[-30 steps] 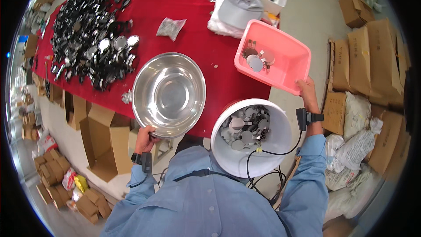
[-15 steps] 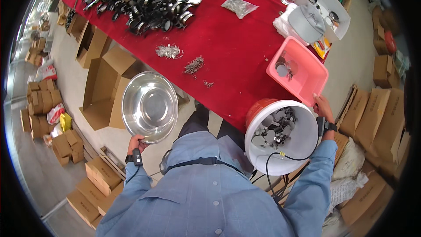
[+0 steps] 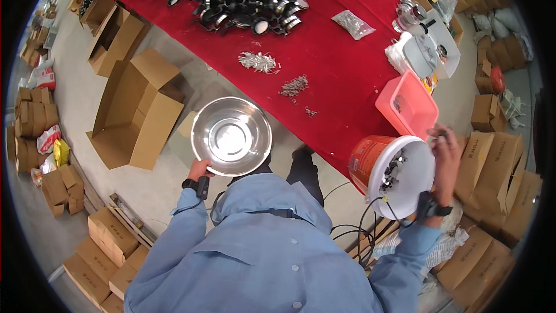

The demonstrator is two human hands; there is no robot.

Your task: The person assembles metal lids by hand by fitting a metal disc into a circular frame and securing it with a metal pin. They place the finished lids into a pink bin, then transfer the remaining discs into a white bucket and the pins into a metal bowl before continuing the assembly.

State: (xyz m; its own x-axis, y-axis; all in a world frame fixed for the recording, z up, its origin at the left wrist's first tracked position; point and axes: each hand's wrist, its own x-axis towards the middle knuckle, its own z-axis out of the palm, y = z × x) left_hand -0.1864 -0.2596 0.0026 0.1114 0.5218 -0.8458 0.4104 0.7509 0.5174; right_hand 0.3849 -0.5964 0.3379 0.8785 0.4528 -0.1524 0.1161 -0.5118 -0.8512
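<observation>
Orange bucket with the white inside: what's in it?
The bucket holds dark and silvery small pieces, visible toward its left side. Whatever lies beneath the top pieces is covered.

To your left an open cardboard box (image 3: 130, 119) stands on the floor (image 3: 75, 98); farther left sits, apparently, a yellow bag (image 3: 61, 152).

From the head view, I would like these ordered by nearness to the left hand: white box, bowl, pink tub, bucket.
1. Bowl, held in the left hand.
2. Bucket, to the right.
3. Pink tub, past the bucket.
4. White box, beyond the tub.
</observation>
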